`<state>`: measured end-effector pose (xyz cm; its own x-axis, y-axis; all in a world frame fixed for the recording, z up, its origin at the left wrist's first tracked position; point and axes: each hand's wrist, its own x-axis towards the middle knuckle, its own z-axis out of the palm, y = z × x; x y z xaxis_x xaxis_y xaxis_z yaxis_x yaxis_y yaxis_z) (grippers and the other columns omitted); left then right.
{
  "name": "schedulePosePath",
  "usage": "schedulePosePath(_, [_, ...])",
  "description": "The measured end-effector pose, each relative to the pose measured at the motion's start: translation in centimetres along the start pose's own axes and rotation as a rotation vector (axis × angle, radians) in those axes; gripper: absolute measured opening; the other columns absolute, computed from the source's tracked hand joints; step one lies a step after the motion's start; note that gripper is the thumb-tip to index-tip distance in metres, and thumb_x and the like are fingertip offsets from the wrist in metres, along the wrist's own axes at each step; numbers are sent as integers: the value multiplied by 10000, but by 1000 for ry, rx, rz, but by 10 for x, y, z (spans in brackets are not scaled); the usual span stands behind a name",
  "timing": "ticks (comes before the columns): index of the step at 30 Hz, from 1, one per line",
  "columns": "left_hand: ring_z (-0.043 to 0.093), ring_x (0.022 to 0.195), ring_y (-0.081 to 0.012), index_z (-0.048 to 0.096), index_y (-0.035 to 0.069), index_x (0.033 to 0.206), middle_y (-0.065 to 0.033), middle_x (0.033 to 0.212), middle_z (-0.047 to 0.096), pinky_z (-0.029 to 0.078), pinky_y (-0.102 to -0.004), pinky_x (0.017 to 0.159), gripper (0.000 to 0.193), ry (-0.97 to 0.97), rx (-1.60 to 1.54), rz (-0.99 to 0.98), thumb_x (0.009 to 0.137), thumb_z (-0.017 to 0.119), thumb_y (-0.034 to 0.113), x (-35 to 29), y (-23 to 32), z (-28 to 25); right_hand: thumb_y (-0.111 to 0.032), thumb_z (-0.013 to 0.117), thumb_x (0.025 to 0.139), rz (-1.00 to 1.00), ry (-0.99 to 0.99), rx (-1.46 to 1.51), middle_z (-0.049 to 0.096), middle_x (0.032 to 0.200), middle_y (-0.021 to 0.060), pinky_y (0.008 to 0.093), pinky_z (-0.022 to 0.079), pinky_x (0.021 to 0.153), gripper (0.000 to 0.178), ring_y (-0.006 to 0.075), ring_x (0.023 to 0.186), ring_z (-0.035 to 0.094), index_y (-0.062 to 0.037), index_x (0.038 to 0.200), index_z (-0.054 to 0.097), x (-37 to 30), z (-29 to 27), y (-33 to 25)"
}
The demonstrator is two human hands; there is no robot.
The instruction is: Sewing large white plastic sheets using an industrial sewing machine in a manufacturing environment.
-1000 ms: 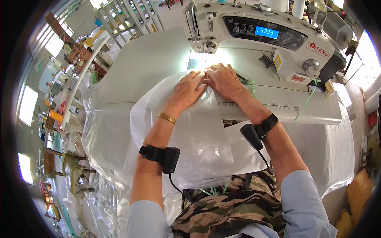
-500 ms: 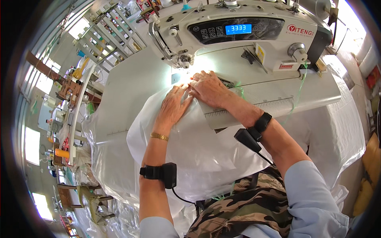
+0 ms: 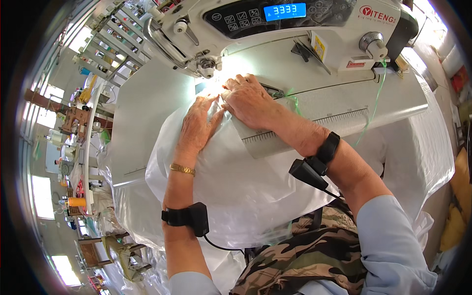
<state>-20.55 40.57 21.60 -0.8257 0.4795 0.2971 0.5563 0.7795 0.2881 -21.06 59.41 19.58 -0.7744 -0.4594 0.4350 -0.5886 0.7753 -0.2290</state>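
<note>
A translucent white plastic sheet (image 3: pixel 206 187) lies over the front of the sewing machine bed and hangs toward my lap. My left hand (image 3: pixel 198 125) rests on it with fingers stretched forward and thumb apart. Just right of it, my right hand (image 3: pixel 250 102) has its fingers bent and pressed together on the sheet's edge. Both sets of fingertips meet close in front of the sewing machine's needle area (image 3: pixel 207 69). Strong lamp glare there hides the needle and the exact fingertip contact.
The machine head (image 3: pixel 295 22) spans the far side, with a lit display. Dark snips (image 3: pixel 312 58) lie on the bed beneath it. Green thread (image 3: pixel 376 105) hangs from the handwheel side. A ruler scale (image 3: pixel 314 120) runs along the bed. Shelves and a cluttered bench (image 3: pixel 91 147) stand at left.
The whole view has shifted, so the machine and both hands appear farther up and left. Both hands stay on the sheet by the needle area, their poses nearly the same.
</note>
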Motion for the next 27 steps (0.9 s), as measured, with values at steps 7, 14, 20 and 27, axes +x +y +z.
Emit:
schedulePosePath(7, [559, 1117, -350, 579, 30, 1198, -186, 1208, 575, 462, -415, 943, 395, -1, 44, 18, 927, 601, 317, 5, -9, 0, -188, 540, 914, -32, 17, -85, 610, 1187, 187, 455, 372, 999, 230, 316, 1146, 548, -22, 1024, 654, 3, 2, 1])
schedulePosePath(14, [566, 1095, -344, 582, 17, 1182, -184, 1186, 583, 456, -416, 942, 411, -12, 82, 16, 932, 588, 343, 8, -9, 1, -184, 532, 910, -25, -3, -83, 621, 1134, 157, 446, 382, 984, 218, 299, 1144, 543, -32, 1005, 657, 3, 3, 4])
schedulePosePath(20, [457, 1287, -351, 529, 32, 1312, -201, 1372, 496, 387, -393, 1057, 500, -58, -25, -67, 935, 582, 356, -28, 12, -18, -191, 526, 911, 3, -22, -44, 611, 1140, 140, 431, 394, 968, 245, 282, 1144, 529, -39, 1067, 635, 2, -2, -5])
schedulePosePath(27, [356, 1377, -368, 442, 26, 1398, -204, 1515, 331, 315, -431, 1114, 639, -10, 86, -68, 900, 653, 366, -159, 97, -41, -110, 629, 831, -107, 440, 38, 629, 1092, 89, 424, 427, 916, 261, 264, 1081, 566, -60, 1087, 612, 1, 7, 10])
